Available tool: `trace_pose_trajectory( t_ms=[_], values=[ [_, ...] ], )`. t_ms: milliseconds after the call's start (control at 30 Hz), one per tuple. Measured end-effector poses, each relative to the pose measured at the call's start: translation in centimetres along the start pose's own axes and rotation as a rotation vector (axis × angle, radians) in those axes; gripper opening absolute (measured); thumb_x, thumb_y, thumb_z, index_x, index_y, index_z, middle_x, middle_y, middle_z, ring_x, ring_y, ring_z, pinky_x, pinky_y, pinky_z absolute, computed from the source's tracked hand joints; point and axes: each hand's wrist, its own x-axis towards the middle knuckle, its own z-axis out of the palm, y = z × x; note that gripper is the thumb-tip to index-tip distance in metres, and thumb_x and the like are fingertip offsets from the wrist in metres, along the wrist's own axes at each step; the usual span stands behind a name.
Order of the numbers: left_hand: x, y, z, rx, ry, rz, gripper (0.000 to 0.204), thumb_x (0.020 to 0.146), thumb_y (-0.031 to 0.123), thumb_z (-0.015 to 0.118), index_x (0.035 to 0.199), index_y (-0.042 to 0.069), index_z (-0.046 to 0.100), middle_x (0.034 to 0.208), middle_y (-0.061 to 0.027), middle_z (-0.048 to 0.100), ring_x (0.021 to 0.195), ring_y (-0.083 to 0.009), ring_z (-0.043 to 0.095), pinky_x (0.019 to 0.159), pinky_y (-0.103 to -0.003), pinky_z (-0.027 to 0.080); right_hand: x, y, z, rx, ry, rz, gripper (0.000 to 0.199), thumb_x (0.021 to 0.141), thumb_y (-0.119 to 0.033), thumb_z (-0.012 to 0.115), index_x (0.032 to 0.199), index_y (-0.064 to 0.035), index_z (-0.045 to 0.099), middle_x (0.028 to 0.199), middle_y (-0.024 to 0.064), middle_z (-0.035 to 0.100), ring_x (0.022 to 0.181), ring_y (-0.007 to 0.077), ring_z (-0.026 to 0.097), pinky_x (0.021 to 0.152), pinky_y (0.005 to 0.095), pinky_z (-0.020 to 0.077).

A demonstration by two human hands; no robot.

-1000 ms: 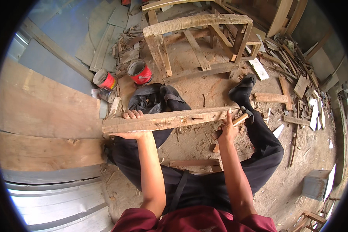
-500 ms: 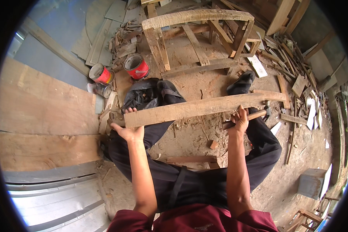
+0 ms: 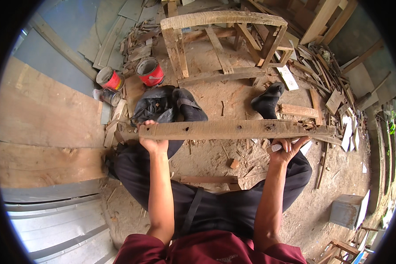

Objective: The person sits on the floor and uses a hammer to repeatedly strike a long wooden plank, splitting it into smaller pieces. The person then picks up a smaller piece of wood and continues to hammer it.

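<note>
Both my forearms stretch out toward twelve o'clock. My left hand [image 3: 152, 141] has its fingers curled over the weathered plank [image 3: 233, 130] near its nine o'clock end; my right hand [image 3: 286, 149] cups it from beneath, fingers wrapped. Beyond stands a wooden frame [image 3: 222, 39].

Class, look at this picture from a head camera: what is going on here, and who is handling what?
A person sits on a dirt floor strewn with wood scraps, holding a long rough wooden plank level across their knees. The left hand grips it near its left end; the right hand supports it from below further right and also seems to hold a small tool, too hidden to identify. Ahead stand an unfinished wooden frame and two red paint cans. Plywood sheets lie to the left.
</note>
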Motion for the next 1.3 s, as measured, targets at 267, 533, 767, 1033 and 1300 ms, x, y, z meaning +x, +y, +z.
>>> trace_pose_trajectory(
  t_ms=[267, 533, 767, 1033, 1300],
  values=[
    [-5.1, -4.3, 2.8, 1.508, -0.561, 0.56, 0.042, 0.09, 0.032, 0.065, 0.12, 0.003, 0.06, 0.118, -0.0146, 0.061, 0.114, -0.0287, 0.056, 0.099, -0.04, 0.041, 1.1, -0.5, 5.0, -0.705, 0.265, -0.211, 0.038, 0.085, -0.042, 0.074, 0.097, -0.0083, 0.061, 0.063, -0.0059, 0.048, 0.04, 0.0015, 0.028, 0.036, 0.0152, 0.028],
    [-11.4, -18.7, -2.4, 1.109, -0.449, -0.029, 0.03, 0.103, 0.032, 0.047, 0.103, 0.004, 0.057, 0.085, -0.0057, 0.059, 0.068, -0.0164, 0.057, 0.066, -0.029, 0.046, 2.6, 5.4, 6.1, -1.388, 0.129, -0.024, 0.053, 0.086, -0.034, 0.075, 0.111, 0.0081, 0.058, 0.064, -0.0018, 0.049, 0.04, 0.0042, 0.042, 0.033, 0.0216, 0.0342],
    [-1.9, -23.1, 0.2, 0.776, -0.003, -0.33, 0.049, 0.1, 0.048, 0.048, 0.105, 0.001, 0.06, 0.076, -0.0032, 0.058, 0.063, -0.0131, 0.054, 0.064, -0.028, 0.048, 2.7, 8.3, -0.1, -1.495, 0.145, 0.024, 0.03, 0.093, -0.024, 0.067, 0.104, 0.0037, 0.063, 0.095, 0.0128, 0.073, 0.038, 0.003, 0.043, 0.033, 0.0206, 0.0337],
    [4.3, -27.5, -3.4, 1.505, -0.279, -0.183, 0.081, 0.084, 0.061, 0.065, 0.118, -0.011, 0.051, 0.116, -0.0257, 0.058, 0.103, -0.0304, 0.06, 0.089, -0.04, 0.049, -0.7, 4.1, -8.3, -1.527, 0.389, 0.086, 0.029, 0.095, -0.024, 0.065, 0.099, 0.004, 0.061, 0.08, 0.0125, 0.072, 0.037, 0.0054, 0.042, 0.033, 0.0228, 0.0329],
    [3.4, -35.5, -1.9, 1.527, -0.115, -0.142, 0.063, 0.086, 0.057, 0.064, 0.106, -0.001, 0.049, 0.092, -0.0175, 0.062, 0.078, -0.0307, 0.061, 0.073, -0.042, 0.053, -1.5, 1.5, -11.9, -1.471, 0.611, 0.117, 0.029, 0.096, -0.025, 0.063, 0.102, 0.0025, 0.058, 0.077, 0.0142, 0.07, 0.037, 0.0061, 0.041, 0.034, 0.0234, 0.0316]
  ],
)
